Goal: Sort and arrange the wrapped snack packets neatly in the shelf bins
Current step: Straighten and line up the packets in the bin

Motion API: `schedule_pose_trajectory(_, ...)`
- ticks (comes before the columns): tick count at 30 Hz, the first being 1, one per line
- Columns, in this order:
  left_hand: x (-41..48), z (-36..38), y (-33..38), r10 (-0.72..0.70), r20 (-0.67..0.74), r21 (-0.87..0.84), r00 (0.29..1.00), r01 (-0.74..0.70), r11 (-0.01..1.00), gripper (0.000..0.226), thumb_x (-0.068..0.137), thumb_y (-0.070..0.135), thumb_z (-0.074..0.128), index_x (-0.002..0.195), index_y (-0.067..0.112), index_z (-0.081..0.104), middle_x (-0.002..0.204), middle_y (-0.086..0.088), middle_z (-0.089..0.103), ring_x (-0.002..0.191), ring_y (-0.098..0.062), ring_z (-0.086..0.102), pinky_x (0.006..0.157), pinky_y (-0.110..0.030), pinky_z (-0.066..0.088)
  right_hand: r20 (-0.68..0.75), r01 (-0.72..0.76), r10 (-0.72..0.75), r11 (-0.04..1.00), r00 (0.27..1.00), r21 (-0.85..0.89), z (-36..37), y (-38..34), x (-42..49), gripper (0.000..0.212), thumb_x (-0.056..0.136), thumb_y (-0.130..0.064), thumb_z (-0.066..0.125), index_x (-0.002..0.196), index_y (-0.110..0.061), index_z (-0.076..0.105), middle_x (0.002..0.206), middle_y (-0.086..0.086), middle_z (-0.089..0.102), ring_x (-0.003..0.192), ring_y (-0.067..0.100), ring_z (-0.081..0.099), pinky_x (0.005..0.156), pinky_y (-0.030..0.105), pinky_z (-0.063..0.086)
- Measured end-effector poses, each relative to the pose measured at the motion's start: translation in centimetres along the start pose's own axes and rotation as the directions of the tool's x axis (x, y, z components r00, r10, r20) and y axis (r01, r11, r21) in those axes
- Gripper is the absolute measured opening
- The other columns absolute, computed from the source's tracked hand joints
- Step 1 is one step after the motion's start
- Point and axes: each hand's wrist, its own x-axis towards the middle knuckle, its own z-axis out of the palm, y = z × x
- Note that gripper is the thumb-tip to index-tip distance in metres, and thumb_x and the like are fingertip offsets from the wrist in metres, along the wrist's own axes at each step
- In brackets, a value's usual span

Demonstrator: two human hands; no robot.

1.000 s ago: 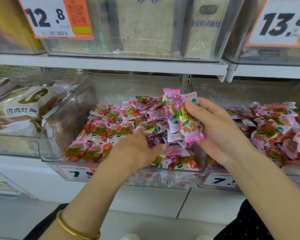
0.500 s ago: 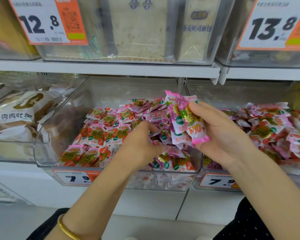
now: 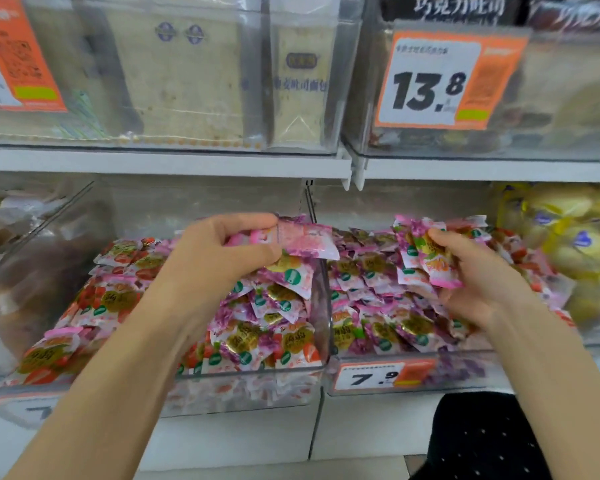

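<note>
Left hand (image 3: 219, 258) — fingers curling around a pink snack packet (image 3: 305, 239), holding it above the left clear bin (image 3: 257, 375). Right hand (image 3: 478, 275) — fingers gripping a bunch of packets (image 3: 426, 258) over the right clear bin (image 3: 465, 351), both bins lying heaped with wrapped snacks.

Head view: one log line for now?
left hand pinches pink packet above left bin | right hand grips packet bunch above right bin

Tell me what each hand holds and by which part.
The left hand pinches a pink packet by its left end; the right hand grips a bunch of packets along its right side.
</note>
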Motion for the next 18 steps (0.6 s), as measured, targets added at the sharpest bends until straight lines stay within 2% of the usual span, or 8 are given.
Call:
schedule_pose_trajectory(2,0.5,1.3,0.0,0.008,-0.050,0.023,0.999,-0.007,1.000,0.035,0.074,0.009,0.074,0.096,0.036,0.070,0.115,-0.019,0.062,0.113,-0.045,0.049,0.107,-0.058,0.029,-0.068,0.014,-0.020,0.997,0.997,-0.079,-0.4,-0.2,1.6,0.015,0.087,-0.018,0.063,0.101,-0.016,0.059,0.074,0.001,0.066,0.067,0.017,0.062,0.079,0.044,0.053)
schedule_pose_trajectory(5,1.5,2.9,0.1,0.014,-0.094,0.028,0.995,-0.012,1.000,0.040,0.077,0.004,0.068,0.096,0.039,0.065,0.121,-0.011,0.062,0.124,-0.041,0.046,0.107,-0.055,0.034,-0.081,0.055,-0.073,0.976,0.994,-0.211,0.4,-0.8,3.9,0.020,0.089,-0.016,0.062,0.108,-0.013,0.055,0.076,-0.001,0.064,0.058,0.011,0.058,0.058,0.030,0.055)
schedule_pose_trajectory(6,1.9,3.1,0.0,0.020,-0.107,0.005,0.994,-0.019,1.000,0.040,0.077,0.003,0.066,0.097,0.038,0.064,0.120,-0.010,0.062,0.120,-0.039,0.051,0.105,-0.053,0.037,-0.066,0.073,-0.093,0.961,0.993,-0.269,1.0,-1.0,4.7,0.023,0.090,-0.016,0.061,0.112,-0.011,0.055,0.077,-0.001,0.064,0.057,0.010,0.058,0.052,0.026,0.053)
schedule_pose_trajectory(8,2.9,3.4,-0.4,0.027,-0.123,-0.039,0.992,-0.032,0.999,0.037,0.079,0.004,0.065,0.096,0.036,0.064,0.114,-0.012,0.063,0.090,-0.027,0.061,0.090,-0.045,0.048,-0.028,0.111,-0.132,0.916,0.991,-0.385,2.6,-1.4,6.7,0.037,0.091,-0.016,0.060,0.126,-0.007,0.051,0.085,0.004,0.065,0.061,0.014,0.059,0.052,0.026,0.052)
schedule_pose_trajectory(10,3.7,3.6,-0.9,0.017,-0.115,-0.079,0.993,-0.026,0.997,0.031,0.081,0.005,0.064,0.093,0.033,0.064,0.107,-0.009,0.063,0.066,-0.013,0.055,0.069,-0.029,0.046,-0.018,0.139,-0.172,0.849,0.985,-0.510,4.3,-1.3,8.8,0.042,0.092,-0.019,0.058,0.131,-0.009,0.048,0.101,0.010,0.064,0.074,0.021,0.062,0.059,0.034,0.056)
schedule_pose_trajectory(11,4.0,3.7,-1.1,-0.006,-0.110,-0.110,0.994,-0.006,0.994,0.029,0.082,0.004,0.063,0.092,0.030,0.064,0.105,-0.008,0.063,0.061,-0.011,0.054,0.065,-0.027,0.044,-0.012,0.140,-0.182,0.797,0.983,-0.587,4.9,-1.1,9.6,0.043,0.092,-0.020,0.058,0.132,-0.009,0.047,0.114,0.012,0.062,0.085,0.025,0.063,0.067,0.039,0.057)
schedule_pose_trajectory(14,4.8,4.0,-1.6,-0.068,-0.094,-0.161,0.993,0.052,0.986,0.028,0.081,-0.001,0.062,0.091,0.025,0.065,0.094,-0.008,0.063,0.057,-0.010,0.053,0.064,-0.025,0.042,0.017,0.145,-0.213,0.601,0.977,-0.786,5.7,-0.6,11.1,0.049,0.094,-0.021,0.055,0.138,-0.006,0.040,0.133,0.014,0.050,0.106,0.029,0.057,0.078,0.037,0.054)
schedule_pose_trajectory(18,5.4,3.8,-1.8,-0.102,-0.077,-0.185,0.992,0.087,0.979,0.032,0.079,-0.005,0.059,0.096,0.021,0.067,0.092,-0.006,0.060,0.068,-0.014,0.051,0.069,-0.027,0.042,0.023,0.166,-0.294,0.470,0.956,-0.867,4.5,-0.9,11.7,0.049,0.094,-0.015,0.052,0.138,0.002,0.039,0.137,0.018,0.047,0.115,0.029,0.052,0.093,0.035,0.044)
